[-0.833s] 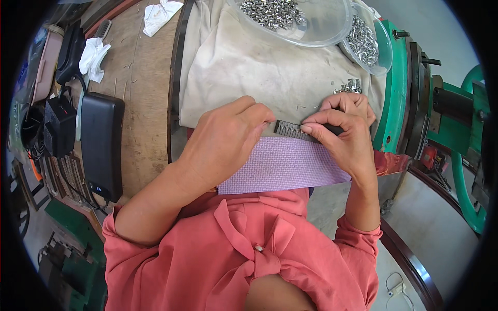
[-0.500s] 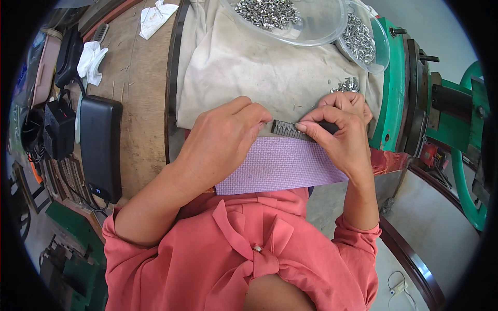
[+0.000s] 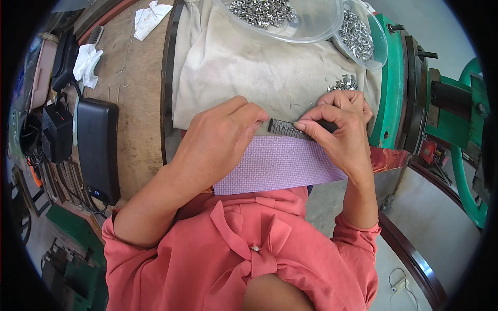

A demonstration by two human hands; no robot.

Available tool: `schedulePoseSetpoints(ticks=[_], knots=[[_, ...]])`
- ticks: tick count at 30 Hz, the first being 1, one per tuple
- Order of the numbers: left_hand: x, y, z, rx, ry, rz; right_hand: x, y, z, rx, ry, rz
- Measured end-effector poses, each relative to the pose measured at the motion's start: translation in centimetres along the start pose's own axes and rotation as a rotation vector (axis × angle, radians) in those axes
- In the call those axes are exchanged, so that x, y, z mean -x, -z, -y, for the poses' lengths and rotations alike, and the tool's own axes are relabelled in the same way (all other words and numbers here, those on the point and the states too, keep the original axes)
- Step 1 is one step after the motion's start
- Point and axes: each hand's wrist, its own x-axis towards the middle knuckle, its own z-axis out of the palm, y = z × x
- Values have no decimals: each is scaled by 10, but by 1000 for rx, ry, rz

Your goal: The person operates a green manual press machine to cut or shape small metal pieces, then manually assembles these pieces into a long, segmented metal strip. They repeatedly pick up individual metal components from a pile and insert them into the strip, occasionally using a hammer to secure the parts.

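My right hand (image 3: 343, 127) grips a dark metal bar (image 3: 282, 127) with a row of slots, its thumb pressing on the slotted face. Close by the bar's left end is my left hand (image 3: 215, 142), its thumb and fingertips pinched together; whatever they may hold is too small or hidden to make out. Under both hands lie a pale cloth (image 3: 244, 72) and, nearer me, a purple textured mat (image 3: 282, 165). A small heap of shiny metal pieces (image 3: 344, 83) rests just beyond my right hand.
Two clear plastic tubs, a large one (image 3: 316, 34) and a smaller one (image 3: 383, 49), hold small metal parts at the far side. Green machinery (image 3: 388, 88) stands on the right. On the wooden board (image 3: 140, 93) at left are a black power bank (image 3: 97, 147) and crumpled tissues (image 3: 87, 66).
The whole view has shifted slightly, moving the surroundings a little left in the picture. Both hands keep nearly the same pose, and the bar stays in my right hand.
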Motion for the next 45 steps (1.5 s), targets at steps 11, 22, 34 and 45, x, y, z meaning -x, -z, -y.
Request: schedulePoseSetpoints(ticks=[11,22,34,45], knots=[[0,-1,1,-3,-15,-8,11,4,-9,24,-19,-26],[0,-1,1,-2,-33,-15,19,1,-12,-31,-45,-53],[-1,1,-2,70,-15,-24,21,-8,-9,13,-5,-133],[0,4,-7,288,91,25,21,-5,-6,-13,30,-184]])
